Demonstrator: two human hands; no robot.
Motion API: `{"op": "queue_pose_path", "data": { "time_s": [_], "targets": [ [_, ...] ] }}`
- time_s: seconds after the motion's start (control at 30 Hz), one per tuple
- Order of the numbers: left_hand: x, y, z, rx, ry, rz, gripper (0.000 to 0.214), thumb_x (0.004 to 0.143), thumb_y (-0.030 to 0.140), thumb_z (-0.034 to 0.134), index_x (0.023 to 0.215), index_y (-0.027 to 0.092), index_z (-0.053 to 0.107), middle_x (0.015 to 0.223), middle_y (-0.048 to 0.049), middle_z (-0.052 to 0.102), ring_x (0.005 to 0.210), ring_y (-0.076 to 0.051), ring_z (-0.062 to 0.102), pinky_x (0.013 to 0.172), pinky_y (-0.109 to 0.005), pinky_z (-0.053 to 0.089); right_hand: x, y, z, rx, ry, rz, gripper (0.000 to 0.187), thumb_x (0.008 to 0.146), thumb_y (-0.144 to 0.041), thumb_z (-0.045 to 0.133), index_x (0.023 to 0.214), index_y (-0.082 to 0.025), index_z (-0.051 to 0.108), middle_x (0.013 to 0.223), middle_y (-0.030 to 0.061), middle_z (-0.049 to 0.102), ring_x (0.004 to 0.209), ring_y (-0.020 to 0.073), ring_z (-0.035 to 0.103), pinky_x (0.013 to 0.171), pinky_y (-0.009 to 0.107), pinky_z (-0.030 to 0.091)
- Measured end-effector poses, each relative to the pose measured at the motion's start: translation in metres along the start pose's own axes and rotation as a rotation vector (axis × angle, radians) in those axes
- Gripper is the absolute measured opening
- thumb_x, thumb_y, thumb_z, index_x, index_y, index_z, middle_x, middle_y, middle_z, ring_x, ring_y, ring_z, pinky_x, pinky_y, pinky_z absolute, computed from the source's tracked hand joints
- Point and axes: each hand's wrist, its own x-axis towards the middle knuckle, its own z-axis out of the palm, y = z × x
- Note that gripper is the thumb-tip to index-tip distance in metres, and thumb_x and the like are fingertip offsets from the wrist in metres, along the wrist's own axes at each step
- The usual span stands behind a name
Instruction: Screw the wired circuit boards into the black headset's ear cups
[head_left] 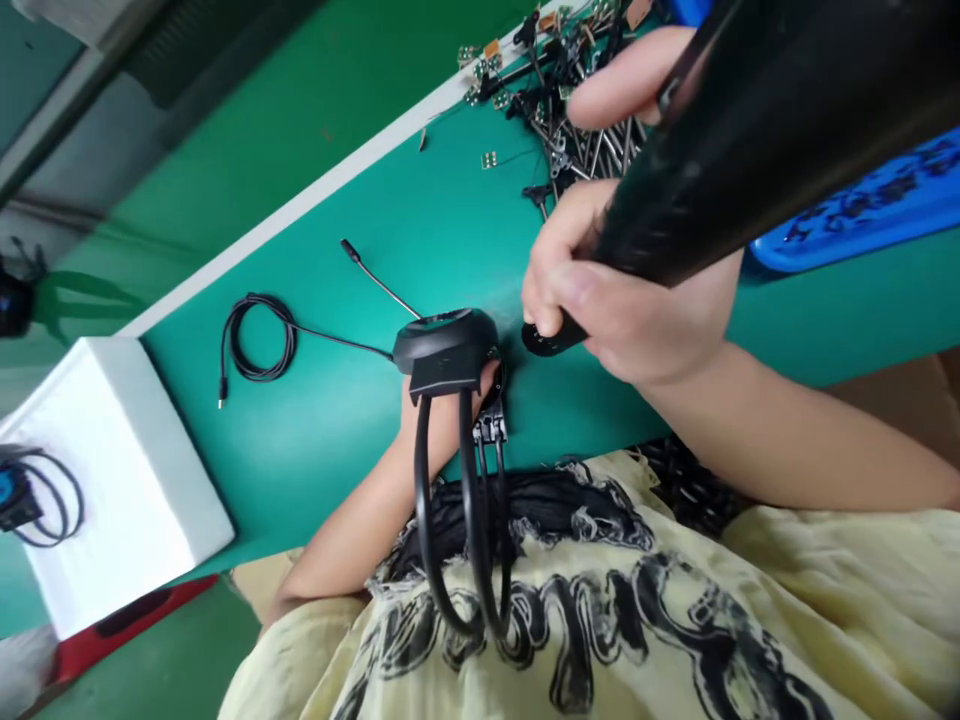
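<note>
My left hand (pixel 444 425) is wrapped round a black headset (pixel 448 345), partly hidden behind its earcup. The headset's twin headband loops hang down towards my shirt. Its microphone boom (pixel 382 283) points away to the upper left, and a thin cable leads from the earcup to a coil (pixel 262 338) on the table. In my right hand (pixel 645 315) is a thick black cylindrical tool that looks like an electric screwdriver (pixel 720 150); it rises very close to the camera. Its lower end lies just right of the headset, apart from it. No bit shows.
On the green table (pixel 315 430), a pile of microphone booms and small parts (pixel 585 110) lies at the back right. A blue tray (pixel 877 205) with small black pieces stands at the right. To the left is a white foam box (pixel 142 450) with another headset (pixel 37 490) on it.
</note>
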Motion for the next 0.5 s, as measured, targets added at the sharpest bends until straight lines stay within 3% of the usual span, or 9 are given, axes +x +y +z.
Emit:
{"op": "queue_pose_path", "data": {
  "time_s": [0.1,0.2,0.33,0.5],
  "targets": [
    [-0.001,0.002,-0.001,0.041,-0.039,0.015,0.033,0.093,0.038,0.053,0.117,0.016,0.059,0.114,-0.0141,0.067,0.107,-0.027,0.063,0.094,-0.041,0.047,0.003,0.0,0.0,0.12,0.075,-0.068,0.037,0.076,-0.038,0.068,0.103,-0.026,0.045,0.124,0.0,0.054,0.05,0.0036,0.053,0.042,0.024,0.048],
    [-0.002,0.003,-0.001,0.117,-0.027,0.006,0.034,0.093,0.04,0.053,0.119,0.018,0.059,0.112,-0.0126,0.067,0.105,-0.028,0.061,0.096,-0.044,0.043,0.002,-0.001,0.002,0.063,0.101,-0.048,0.046,0.075,-0.042,0.07,0.109,-0.026,0.043,0.099,-0.0028,0.062,0.046,0.0048,0.05,0.04,0.024,0.046],
    [0.0,0.004,-0.002,0.181,0.014,-0.008,0.037,0.093,0.042,0.052,0.122,0.019,0.058,0.107,-0.0133,0.066,0.105,-0.031,0.06,0.097,-0.048,0.04,0.002,0.001,0.009,-0.013,0.095,-0.059,0.051,0.075,-0.052,0.067,0.109,-0.024,0.041,0.067,-0.0068,0.052,0.045,0.0093,0.051,0.047,0.028,0.05],
    [0.005,0.003,-0.001,0.137,0.047,-0.047,0.045,0.089,0.044,0.056,0.118,0.01,0.056,0.11,-0.0212,0.063,0.105,-0.035,0.058,0.094,-0.05,0.042,0.006,0.008,0.019,0.024,0.062,-0.088,0.048,0.078,-0.056,0.061,0.106,-0.024,0.038,0.065,-0.0082,0.047,0.05,0.0096,0.053,0.053,0.029,0.051]
  ]
}}
